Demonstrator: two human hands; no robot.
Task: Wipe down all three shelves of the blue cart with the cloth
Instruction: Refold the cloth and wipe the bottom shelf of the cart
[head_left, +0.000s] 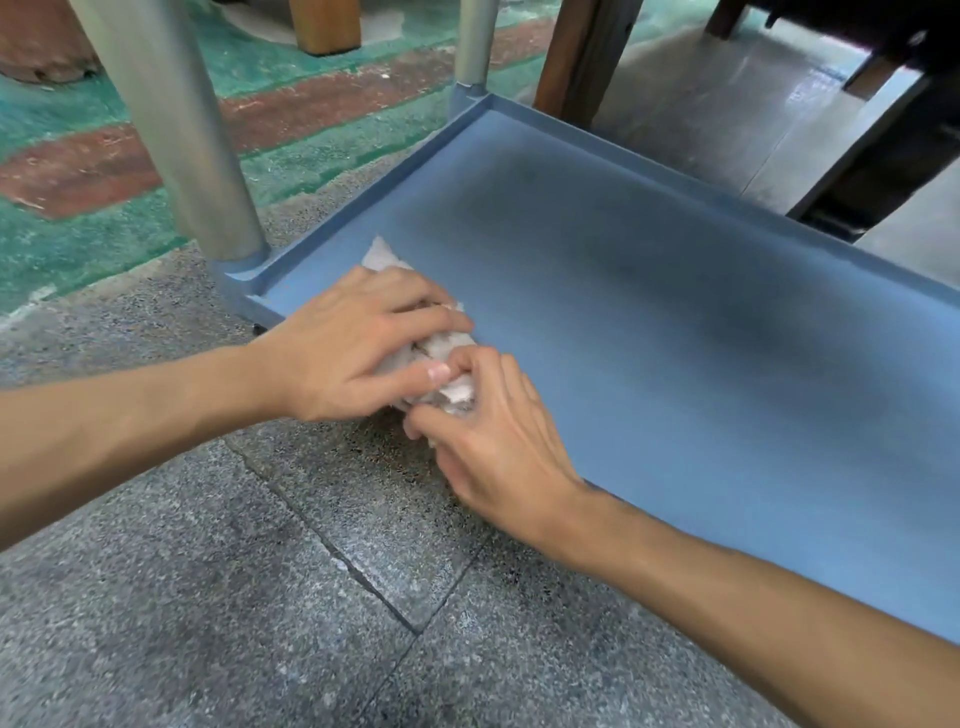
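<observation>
The blue cart's lowest shelf (675, 322) lies just above the floor, a flat blue tray with a raised rim. A crumpled whitish cloth (451, 347) rests on its near left corner. My left hand (358, 343) presses down on top of the cloth, fingers curled over it. My right hand (493, 441) grips the cloth's near end from the shelf's front edge, fingers pinched into the fabric. Most of the cloth is hidden under both hands. The upper shelves are out of view.
Two grey metal cart posts (171, 130) (475, 41) rise from the shelf's left corners. Speckled grey tile floor (260, 597) lies in front, green and red painted floor (78, 171) to the left. Wooden legs (576, 57) and dark furniture (883, 156) stand behind the cart.
</observation>
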